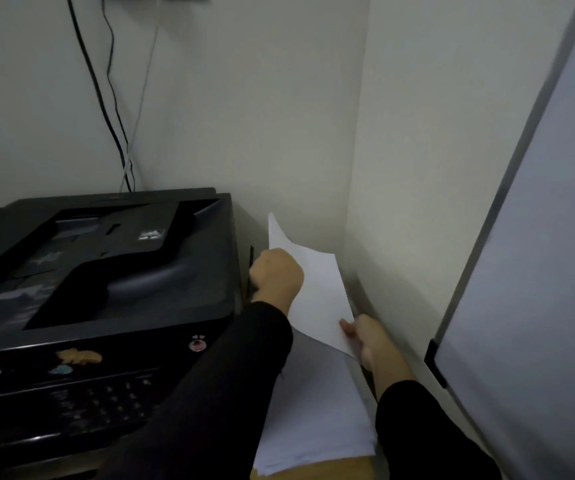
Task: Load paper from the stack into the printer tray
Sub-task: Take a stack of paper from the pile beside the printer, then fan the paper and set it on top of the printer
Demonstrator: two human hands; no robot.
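Note:
A black printer (106, 271) fills the left of the view, its top feeder cover closed. Right of it lies a stack of white paper (313, 417) on a brown surface. Above the stack a few white sheets (317, 292) are lifted and curled upward. My left hand (275, 271) grips their left edge, close to the printer's right side. My right hand (365, 337) pinches their near right corner by the wall. Both sleeves are black. No open paper tray is visible.
A white wall corner (355, 168) stands just behind and to the right of the stack. A whiteboard with a grey frame (521, 271) leans at the far right. Black cables (113, 116) run down the wall behind the printer.

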